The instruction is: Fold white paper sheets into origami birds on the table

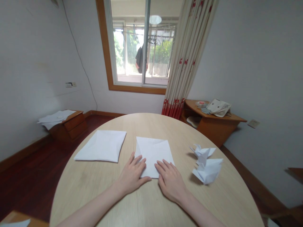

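In the head view, a round, pale wooden desk (146, 205) fills the low middle part, and one flat sheet of white square paper (155, 153) lies near its middle. The left hand (134, 174) is laid flat, palm down, on the left low part of this sheet, with its fingers a little apart and its thumb by the near edge. The right hand (170, 180) is flat too, with its fingers a little apart on the right low part of the sheet. There is a gap between the two hands, and white paper shows in it. On the left of the desk, apart from the sheet, is a flat pile of white square paper (101, 146). On the right are two folded white paper shapes with pointy ends, the far one (203, 152) just behind the near one (209, 171). Past the desk there is a window with a brown wooden frame (137, 89), and a long cream curtain with red bits (186, 56) hangs by it. A small brown wooden drawer box (75, 125) with white papers on top (56, 117) stands on the dark red floor (26, 176) at the left
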`<state>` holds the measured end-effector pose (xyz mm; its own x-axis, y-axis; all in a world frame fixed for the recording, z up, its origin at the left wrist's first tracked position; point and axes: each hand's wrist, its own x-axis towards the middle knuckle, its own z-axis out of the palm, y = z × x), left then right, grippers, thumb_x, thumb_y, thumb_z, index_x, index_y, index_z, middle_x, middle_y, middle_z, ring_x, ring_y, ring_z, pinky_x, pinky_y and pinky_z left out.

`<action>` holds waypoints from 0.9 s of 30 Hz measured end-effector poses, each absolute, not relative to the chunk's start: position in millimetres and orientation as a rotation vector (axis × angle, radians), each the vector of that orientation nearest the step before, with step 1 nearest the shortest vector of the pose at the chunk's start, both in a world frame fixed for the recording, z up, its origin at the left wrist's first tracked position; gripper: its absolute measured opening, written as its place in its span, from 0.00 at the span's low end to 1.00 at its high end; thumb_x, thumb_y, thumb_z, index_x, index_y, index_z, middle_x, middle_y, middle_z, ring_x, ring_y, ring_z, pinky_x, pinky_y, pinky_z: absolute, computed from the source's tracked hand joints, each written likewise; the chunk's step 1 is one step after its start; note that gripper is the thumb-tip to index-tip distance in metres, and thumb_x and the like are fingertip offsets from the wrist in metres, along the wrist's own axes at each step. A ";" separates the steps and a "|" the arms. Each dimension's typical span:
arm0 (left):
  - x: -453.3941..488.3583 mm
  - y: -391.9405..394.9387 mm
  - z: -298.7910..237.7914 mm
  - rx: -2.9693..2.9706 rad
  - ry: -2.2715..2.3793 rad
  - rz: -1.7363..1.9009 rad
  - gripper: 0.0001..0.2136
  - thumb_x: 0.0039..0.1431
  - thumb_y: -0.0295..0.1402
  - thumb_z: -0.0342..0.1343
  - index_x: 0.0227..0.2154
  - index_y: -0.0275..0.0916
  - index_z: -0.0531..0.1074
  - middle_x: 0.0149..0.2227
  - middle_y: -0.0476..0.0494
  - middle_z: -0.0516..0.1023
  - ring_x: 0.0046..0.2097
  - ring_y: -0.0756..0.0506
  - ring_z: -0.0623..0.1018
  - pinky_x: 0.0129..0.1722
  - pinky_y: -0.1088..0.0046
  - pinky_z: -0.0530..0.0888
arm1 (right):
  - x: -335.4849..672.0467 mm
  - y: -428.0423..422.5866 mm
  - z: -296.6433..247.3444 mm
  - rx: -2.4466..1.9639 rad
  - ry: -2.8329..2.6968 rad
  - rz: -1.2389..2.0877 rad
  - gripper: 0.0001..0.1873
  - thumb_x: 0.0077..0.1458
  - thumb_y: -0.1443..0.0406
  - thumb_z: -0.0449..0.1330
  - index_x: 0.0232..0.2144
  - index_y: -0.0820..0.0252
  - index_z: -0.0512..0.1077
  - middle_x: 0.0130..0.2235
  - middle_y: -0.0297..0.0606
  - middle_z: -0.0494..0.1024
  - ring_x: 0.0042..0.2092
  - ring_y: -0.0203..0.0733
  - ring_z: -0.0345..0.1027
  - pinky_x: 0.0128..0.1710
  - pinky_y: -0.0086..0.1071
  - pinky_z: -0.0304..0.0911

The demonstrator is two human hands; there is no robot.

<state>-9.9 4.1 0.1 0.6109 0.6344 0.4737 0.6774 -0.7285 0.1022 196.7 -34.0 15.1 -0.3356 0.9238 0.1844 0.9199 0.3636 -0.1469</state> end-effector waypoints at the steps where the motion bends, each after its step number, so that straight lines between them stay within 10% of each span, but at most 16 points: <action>1: -10.0 4.5 0.3 -2.738 -1.097 -0.767 0.17 0.60 0.47 0.56 0.40 0.37 0.72 0.50 0.40 0.77 0.55 0.36 0.71 0.61 0.47 0.58 | 196.1 -35.0 16.7 -1.661 -2.396 0.040 0.26 0.56 0.69 0.49 0.56 0.60 0.67 0.60 0.40 0.67 0.63 0.52 0.54 0.61 0.50 0.49; 8: -8.1 6.8 3.2 -2.741 -1.050 -0.666 0.07 0.64 0.35 0.54 0.33 0.37 0.70 0.37 0.45 0.79 0.38 0.43 0.76 0.36 0.65 0.72 | 193.6 -36.4 14.5 -1.695 -2.411 0.019 0.28 0.50 0.72 0.51 0.55 0.61 0.66 0.61 0.41 0.66 0.63 0.52 0.52 0.62 0.49 0.45; 21: -10.5 6.2 2.7 -2.664 -1.321 -0.610 0.10 0.69 0.26 0.42 0.36 0.39 0.69 0.33 0.44 0.77 0.38 0.43 0.77 0.38 0.66 0.71 | 200.0 -32.6 7.2 -1.618 -2.178 -0.454 0.19 0.53 0.73 0.49 0.46 0.62 0.71 0.33 0.42 0.80 0.34 0.44 0.73 0.33 0.32 0.60; 27: -11.2 7.1 2.4 -2.643 -1.420 -0.624 0.10 0.68 0.26 0.41 0.35 0.39 0.67 0.33 0.44 0.76 0.36 0.42 0.76 0.34 0.67 0.71 | 200.6 -31.3 9.6 -1.415 -2.060 -0.529 0.19 0.61 0.70 0.46 0.53 0.66 0.65 0.44 0.46 0.77 0.35 0.43 0.72 0.34 0.33 0.62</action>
